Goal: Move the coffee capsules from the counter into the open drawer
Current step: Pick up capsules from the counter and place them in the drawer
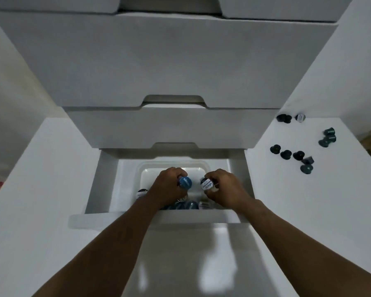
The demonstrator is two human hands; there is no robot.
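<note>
Lower centre, over open drawer [201, 217]: left hand [167, 189], grip pinching blue-lidded capsule [185, 182]; right hand [227, 188], grip pinching white-lidded capsule [208, 185]. Right side: dark capsules [286, 154] loose on surface [298, 200].

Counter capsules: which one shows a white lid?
The capsule at the far back of the counter, just right of a dark one. Its white lid faces the camera; the others look all dark.
</note>
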